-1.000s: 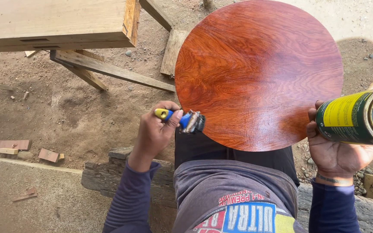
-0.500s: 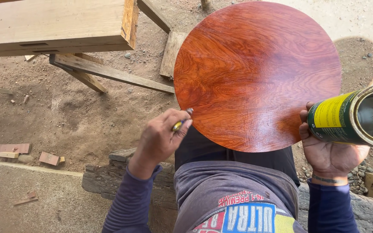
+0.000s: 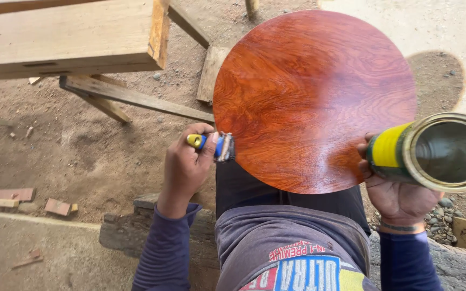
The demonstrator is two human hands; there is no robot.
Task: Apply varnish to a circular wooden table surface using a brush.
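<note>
At the round red board's (image 3: 314, 97) left rim, brush (image 3: 219, 145) pinched in left hand (image 3: 187, 167); open tin (image 3: 432, 151) gripped by right hand (image 3: 397, 196).

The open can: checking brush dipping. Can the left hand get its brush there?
Probably yes: the left hand holds the brush beside the round wooden top; nothing blocks the open can.

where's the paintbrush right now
In the head view, the paintbrush is in the left hand, its bristles at the left edge of the round red wooden disc.
</note>
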